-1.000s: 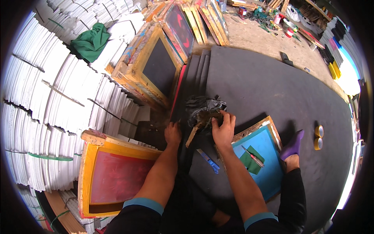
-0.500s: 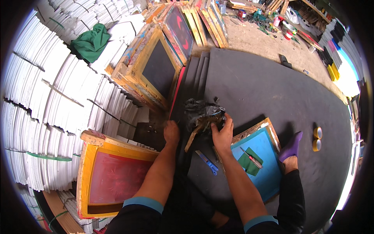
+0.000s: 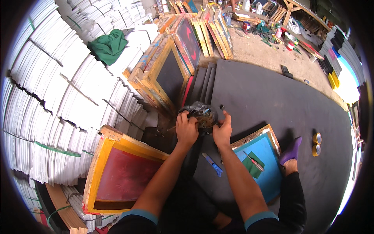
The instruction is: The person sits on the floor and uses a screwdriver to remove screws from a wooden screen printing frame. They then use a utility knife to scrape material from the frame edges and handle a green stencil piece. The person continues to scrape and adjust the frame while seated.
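Note:
A black plastic bag (image 3: pixel 202 106) with brown scraps in its mouth is between my hands, over the near left edge of the dark sheets. My left hand (image 3: pixel 187 130) grips its left rim with bent fingers. A thin brown strip seems to stick out beside that hand. At the bag's right edge is my right hand (image 3: pixel 223 132), thumb and fingers closed on the plastic as far as I can see. Nearer me lies a blue utility knife (image 3: pixel 213 165). A screwdriver (image 3: pixel 255 161) rests on a green cloth piece (image 3: pixel 251 168) upon a blue screen frame (image 3: pixel 269 146).
Stacked dark sheets (image 3: pixel 280 93) spread to the right, with two yellow tape rolls (image 3: pixel 317 144) and my purple-socked foot (image 3: pixel 290 152). A red-meshed yellow frame (image 3: pixel 124 171) leans at left, before white stacks (image 3: pixel 50 113). More wooden frames (image 3: pixel 167 70) stand beyond.
My left hand has moved right and up, from beside the bag onto its left rim. The brown strip no longer hangs down in front of the bag. The view has shifted slightly.

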A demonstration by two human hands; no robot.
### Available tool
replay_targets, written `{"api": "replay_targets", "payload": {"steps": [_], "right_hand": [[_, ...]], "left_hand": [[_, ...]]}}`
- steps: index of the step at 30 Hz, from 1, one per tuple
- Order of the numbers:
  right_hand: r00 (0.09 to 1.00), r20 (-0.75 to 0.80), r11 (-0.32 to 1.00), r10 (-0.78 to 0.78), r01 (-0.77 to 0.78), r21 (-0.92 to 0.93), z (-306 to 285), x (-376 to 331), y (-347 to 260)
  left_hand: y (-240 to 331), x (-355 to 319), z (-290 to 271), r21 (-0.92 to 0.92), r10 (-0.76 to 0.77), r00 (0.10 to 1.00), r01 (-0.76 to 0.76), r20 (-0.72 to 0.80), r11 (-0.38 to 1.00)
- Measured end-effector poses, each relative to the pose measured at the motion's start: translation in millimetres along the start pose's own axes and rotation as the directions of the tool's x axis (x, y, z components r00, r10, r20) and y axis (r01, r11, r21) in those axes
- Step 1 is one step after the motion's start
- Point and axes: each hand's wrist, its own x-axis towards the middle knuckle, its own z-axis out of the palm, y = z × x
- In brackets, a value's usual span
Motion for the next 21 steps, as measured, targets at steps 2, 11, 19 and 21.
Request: {"api": "replay_targets", "payload": {"steps": [2,11,19,21], "right_hand": [[0.999,0.008,0.998,0.044,-0.044,0.033,-3,1,7],[0.963,0.231,0.954,-0.139,0.068,0.292,47,57,3],[0.949,0.202,0.944,-0.241,0.18,0.277,50,32,1],[0.945,0.234,0.958,-0.23,0.177,0.227,42,11,0]], "left_hand": [[5,13,-2,-0.164,-0.358,0.928,0.371,0.104,0.914],[-67,8,26,-0.408,-0.818,0.495,0.839,0.294,0.361],[-101,42,45,-0.679,-0.77,-0.07,0.425,0.635,-0.598],[-130,30,59,-0.673,-0.734,-0.018,0.384,0.679,-0.632]]}}
